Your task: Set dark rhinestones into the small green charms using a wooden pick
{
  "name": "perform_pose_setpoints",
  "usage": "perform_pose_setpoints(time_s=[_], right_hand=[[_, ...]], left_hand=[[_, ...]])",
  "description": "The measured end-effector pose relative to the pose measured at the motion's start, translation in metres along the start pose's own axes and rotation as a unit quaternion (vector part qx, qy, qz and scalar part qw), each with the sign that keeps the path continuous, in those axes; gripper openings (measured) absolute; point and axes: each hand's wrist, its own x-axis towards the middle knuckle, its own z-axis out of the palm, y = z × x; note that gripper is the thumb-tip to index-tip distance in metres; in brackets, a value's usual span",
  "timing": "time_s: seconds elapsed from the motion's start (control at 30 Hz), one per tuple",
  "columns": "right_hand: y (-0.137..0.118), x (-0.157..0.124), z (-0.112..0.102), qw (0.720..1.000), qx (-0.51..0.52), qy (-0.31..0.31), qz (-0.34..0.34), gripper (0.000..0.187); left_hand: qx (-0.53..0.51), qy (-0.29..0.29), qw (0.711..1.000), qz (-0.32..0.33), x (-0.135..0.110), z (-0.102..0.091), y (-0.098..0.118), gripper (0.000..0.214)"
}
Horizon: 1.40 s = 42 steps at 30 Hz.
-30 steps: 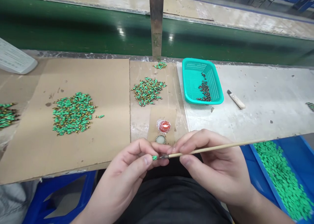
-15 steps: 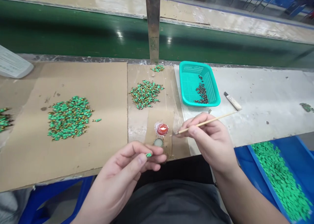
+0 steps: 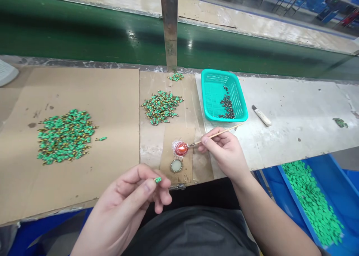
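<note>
Between thumb and fingers, my left hand (image 3: 137,196) pinches a small green piece (image 3: 157,179) over the front edge of the bench. My right hand (image 3: 223,151) grips a thin paintbrush (image 3: 217,134) with a pale wooden handle. The brush tip touches the right side of a small cap of red paint (image 3: 181,148). Just in front of that cap lies an upturned bottle cap (image 3: 176,166) with a pale inside. A pile of green and gold pieces (image 3: 162,107) lies behind the caps, and a larger pile (image 3: 67,136) spreads to the left.
A turquoise basket (image 3: 224,118) with small dark pieces stands behind my right hand. To its right lies a whitish tube (image 3: 261,116) with a dark end. Blue trays (image 3: 325,173) with green pieces sit below the bench at right. A metal post (image 3: 169,31) rises at the back.
My right hand has brought the brush tip left and onto the red paint. The left hand, still pinching the green piece, is farther from the caps. The view has shifted slightly right.
</note>
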Motion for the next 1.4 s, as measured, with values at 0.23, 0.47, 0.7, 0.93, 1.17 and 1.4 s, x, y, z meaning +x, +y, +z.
perform_pose_setpoints(time_s=[0.23,0.47,0.7,0.93,1.17,1.4], right_hand=[[0.000,-0.001,-0.005,0.999,0.024,-0.031,0.015,0.028],[-0.004,-0.004,-0.005,0.999,0.017,-0.043,0.004,0.024],[-0.003,-0.005,-0.003,0.999,0.010,-0.033,0.003,0.032],[-0.005,-0.006,-0.003,0.999,0.022,-0.046,0.008,0.022],[-0.020,-0.017,0.002,0.997,0.068,-0.029,-0.037,0.016],[-0.053,-0.054,0.016,0.987,0.106,-0.116,-0.045,0.015]], left_hand=[[0.001,-0.005,1.000,-0.004,0.001,-0.001,0.001,0.037],[-0.001,-0.007,1.000,-0.004,0.001,0.001,0.000,0.038],[-0.011,-0.032,0.999,0.003,0.003,-0.004,-0.003,0.032],[0.000,-0.095,0.996,0.003,0.010,-0.018,-0.007,0.021],[-0.006,-0.106,0.994,0.012,0.009,-0.014,-0.013,0.020],[-0.119,-0.202,0.972,-0.035,0.007,-0.006,-0.018,0.019]])
